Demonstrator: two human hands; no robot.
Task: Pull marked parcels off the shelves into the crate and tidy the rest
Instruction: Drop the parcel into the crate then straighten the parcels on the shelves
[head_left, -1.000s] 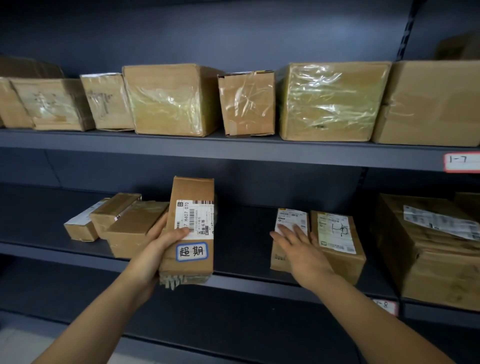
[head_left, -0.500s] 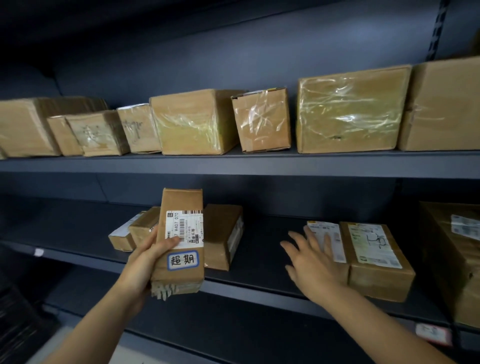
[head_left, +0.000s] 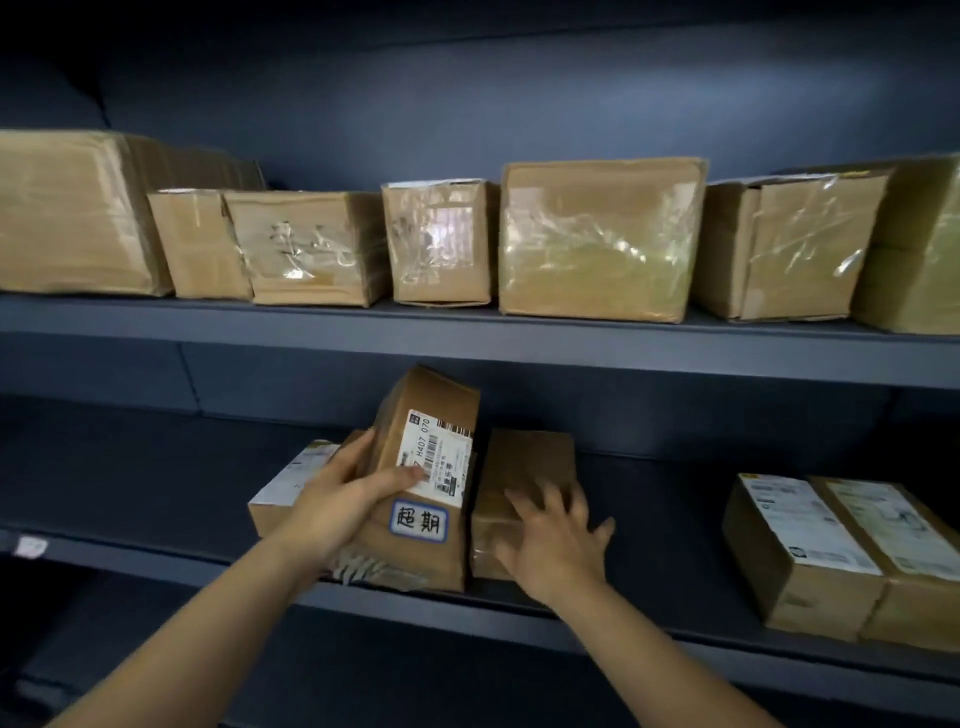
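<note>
My left hand (head_left: 340, 499) grips a long brown parcel (head_left: 431, 431) that carries a white shipping label and a blue-bordered sticker with handwritten characters. The parcel is tilted, its lower end at the front edge of the middle shelf (head_left: 649, 525). Right beside it lies a plain brown parcel (head_left: 524, 467). My right hand (head_left: 553, 538) rests on that parcel's near end with fingers spread. Behind my left hand a small parcel (head_left: 288, 486) with a white label lies flat, partly hidden.
Two labelled parcels (head_left: 831, 551) sit side by side at the right of the middle shelf. The upper shelf (head_left: 467, 332) holds a row of several taped cardboard boxes. A lower shelf edge runs beneath my arms. No crate is in view.
The view swung left. My right hand left the labelled pair at the right and now lies on the plain parcel. My left hand tilted the marked parcel, still holding it.
</note>
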